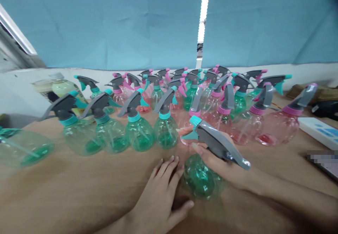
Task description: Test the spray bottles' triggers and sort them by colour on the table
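My right hand [218, 165] is closed around the neck of a green spray bottle [202, 181], just below its grey trigger head [216, 140] with a teal nozzle. The bottle stands near the table's front, its nozzle facing away to the left. My left hand [161, 191] lies palm down on the wooden table [92, 191], fingers spread, left of this bottle and holding nothing. Beyond my hands stand green spray bottles [139, 133] with teal collars on the left and pink spray bottles [277, 128] with pink collars on the right.
More spray bottles crowd the back of the table by the wall. A pale capped jar [63, 86] stands at the back left. A white box [319, 132] and a dark flat device [324, 163] lie at the right. Blue cloth [118, 23] hangs behind.
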Demonstrator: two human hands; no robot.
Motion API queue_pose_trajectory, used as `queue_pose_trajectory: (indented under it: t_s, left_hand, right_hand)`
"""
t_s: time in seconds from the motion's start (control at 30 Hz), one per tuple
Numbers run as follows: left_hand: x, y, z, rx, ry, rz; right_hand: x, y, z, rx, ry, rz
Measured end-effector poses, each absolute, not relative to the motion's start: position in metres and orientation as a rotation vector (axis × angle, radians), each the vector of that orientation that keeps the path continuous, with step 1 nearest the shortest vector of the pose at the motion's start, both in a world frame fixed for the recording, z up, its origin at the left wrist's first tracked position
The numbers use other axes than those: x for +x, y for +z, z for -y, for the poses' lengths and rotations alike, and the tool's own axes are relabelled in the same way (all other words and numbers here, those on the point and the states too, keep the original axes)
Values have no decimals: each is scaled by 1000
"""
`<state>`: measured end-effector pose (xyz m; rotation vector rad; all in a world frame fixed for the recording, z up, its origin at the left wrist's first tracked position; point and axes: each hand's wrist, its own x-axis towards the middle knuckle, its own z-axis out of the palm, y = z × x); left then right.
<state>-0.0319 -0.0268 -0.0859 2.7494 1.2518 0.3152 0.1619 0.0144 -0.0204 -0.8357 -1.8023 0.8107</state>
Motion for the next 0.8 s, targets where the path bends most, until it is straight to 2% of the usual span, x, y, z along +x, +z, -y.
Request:
queue_pose_trajectory:
  t_s: [0.57, 0.8]
  left_hand:
    - [-30, -83, 28, 2732, 280, -1254]
    - [-29, -81, 27, 2713, 232, -1261]
  right_hand:
    - [160, -29, -13, -892, 741, 1778]
    - [161, -34, -15, -941, 596, 1823]
